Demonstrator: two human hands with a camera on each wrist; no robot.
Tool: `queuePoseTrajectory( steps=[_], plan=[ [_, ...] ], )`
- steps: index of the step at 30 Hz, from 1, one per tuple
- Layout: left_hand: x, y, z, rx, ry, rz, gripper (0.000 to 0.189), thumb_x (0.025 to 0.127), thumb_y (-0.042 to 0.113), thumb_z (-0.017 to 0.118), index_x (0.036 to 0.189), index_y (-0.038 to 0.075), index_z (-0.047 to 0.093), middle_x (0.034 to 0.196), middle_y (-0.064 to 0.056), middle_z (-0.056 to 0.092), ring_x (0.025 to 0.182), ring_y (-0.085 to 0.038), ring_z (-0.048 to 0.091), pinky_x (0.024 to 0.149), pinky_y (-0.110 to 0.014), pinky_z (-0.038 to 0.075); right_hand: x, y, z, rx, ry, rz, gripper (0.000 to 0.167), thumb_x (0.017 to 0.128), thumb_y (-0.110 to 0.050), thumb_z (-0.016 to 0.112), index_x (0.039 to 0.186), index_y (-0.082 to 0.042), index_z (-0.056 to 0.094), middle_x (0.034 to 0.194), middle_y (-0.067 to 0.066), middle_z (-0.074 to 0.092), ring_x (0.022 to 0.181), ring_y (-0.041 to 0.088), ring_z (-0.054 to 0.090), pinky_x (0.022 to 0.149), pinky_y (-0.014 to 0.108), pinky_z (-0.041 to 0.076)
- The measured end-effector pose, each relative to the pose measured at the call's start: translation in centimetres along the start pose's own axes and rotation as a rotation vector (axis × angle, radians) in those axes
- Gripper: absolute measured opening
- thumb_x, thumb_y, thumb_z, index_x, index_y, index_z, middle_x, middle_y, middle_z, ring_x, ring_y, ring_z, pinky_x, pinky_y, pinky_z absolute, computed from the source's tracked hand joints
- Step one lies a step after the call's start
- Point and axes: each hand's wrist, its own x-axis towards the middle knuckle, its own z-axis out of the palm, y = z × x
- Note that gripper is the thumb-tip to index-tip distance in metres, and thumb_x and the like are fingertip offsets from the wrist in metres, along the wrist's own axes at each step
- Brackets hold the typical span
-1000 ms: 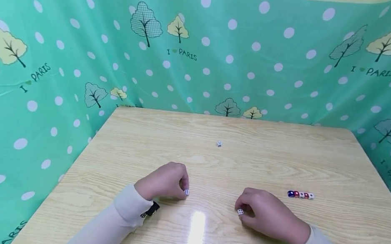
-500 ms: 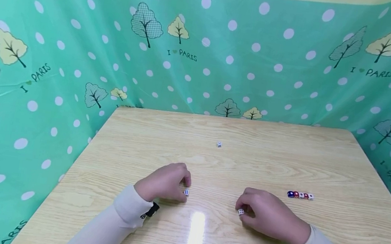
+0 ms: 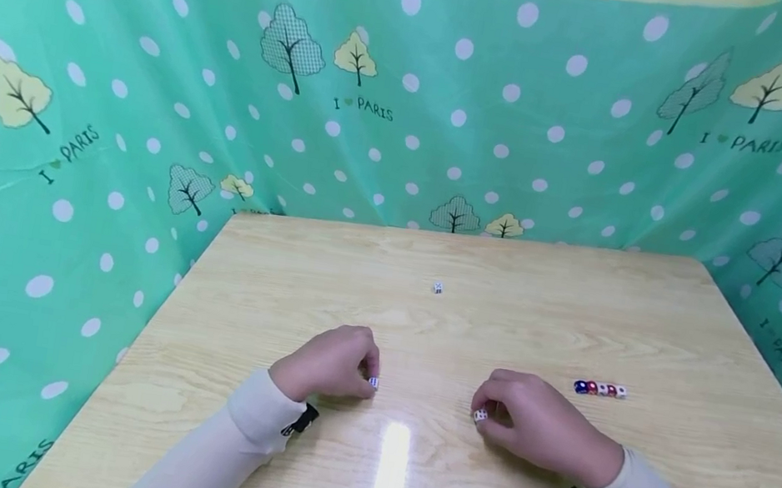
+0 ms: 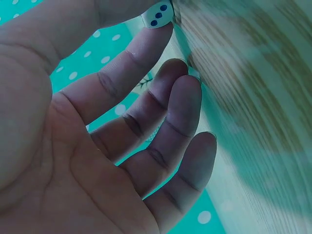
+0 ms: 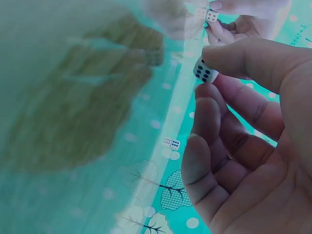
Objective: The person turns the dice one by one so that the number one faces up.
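Observation:
My left hand (image 3: 331, 363) pinches a white die (image 3: 374, 382) between thumb and index finger, low over the table left of the middle. In the left wrist view that die (image 4: 160, 14) shows three dark blue pips, and the other fingers are loosely bent below it. My right hand (image 3: 539, 422) pinches a second white die (image 3: 481, 415), also close over the table. Up close in the right wrist view, this die (image 5: 204, 70) sits between thumb and index fingertip, its dark pips facing the camera. A gap of bare wood separates the two hands.
A third white die (image 3: 438, 288) lies alone farther back on the wooden table (image 3: 327, 268). To the right, beyond my right hand, a short row of blue, red and white dice (image 3: 600, 389) stands side by side. A green dotted curtain (image 3: 413, 95) encloses the back and sides.
My left index finger lifts off its die half a second ago and now touches it again. The right hand's die has shifted slightly away from me and turned.

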Motion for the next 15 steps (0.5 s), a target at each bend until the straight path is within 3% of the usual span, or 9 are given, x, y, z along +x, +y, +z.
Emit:
queuePoseTrajectory(
  steps=[6, 15],
  plan=[
    [0.12, -0.16, 0.16, 0.003, 0.0, -0.008, 0.019, 0.076, 0.018, 0.083, 0.068, 0.027, 0.069, 0.087, 0.005, 0.065, 0.078, -0.012, 0.055, 0.069, -0.03, 0.048, -0.01, 0.29, 0.01, 0.065, -0.015, -0.003, 0.016, 0.088, -0.014, 0.079, 0.092, -0.027, 0.072, 0.085, -0.02, 0.065, 0.077, -0.004, 0.058, 0.071, 0.022, 0.054],
    [0.2, -0.29, 0.37, -0.002, 0.003, -0.022, 0.02, 0.076, 0.019, 0.082, 0.066, 0.028, 0.068, 0.085, 0.006, 0.065, 0.077, -0.012, 0.055, 0.068, -0.03, 0.047, 0.01, 0.8, 0.18, 0.165, -0.057, -0.004, 0.017, 0.087, -0.017, 0.082, 0.093, -0.029, 0.071, 0.087, -0.018, 0.065, 0.079, 0.0, 0.06, 0.071, 0.023, 0.054]
  ],
)
